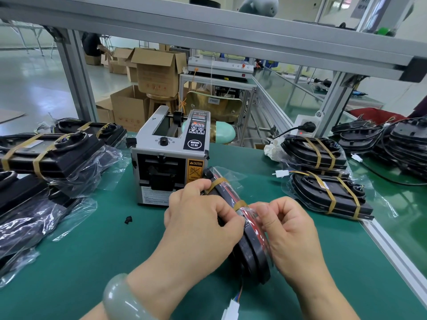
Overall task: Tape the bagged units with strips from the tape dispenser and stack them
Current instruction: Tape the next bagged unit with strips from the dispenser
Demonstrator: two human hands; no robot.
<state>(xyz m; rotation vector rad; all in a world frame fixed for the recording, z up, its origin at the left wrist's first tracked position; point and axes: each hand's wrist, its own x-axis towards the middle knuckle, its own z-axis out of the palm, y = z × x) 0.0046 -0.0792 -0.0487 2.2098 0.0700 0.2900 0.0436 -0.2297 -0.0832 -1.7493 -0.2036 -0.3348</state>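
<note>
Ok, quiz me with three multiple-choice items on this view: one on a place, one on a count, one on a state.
1. The tape dispenser stands:
A) on the green mat, beyond the left hand and right hand
B) nearer the person than the hands
C) right of the right hand

2. Tan tape strips showing on the bagged unit in hand:
A) none
B) four
C) two

3. That bagged unit is:
A) lying flat, untouched
B) on edge, held by both hands
C) inside the dispenser

Answers:
1 A, it sits on the mat past the hands.
2 C, one strip is by the left fingers and one near the right thumb.
3 B, both hands grip it with its rim facing up.
</note>
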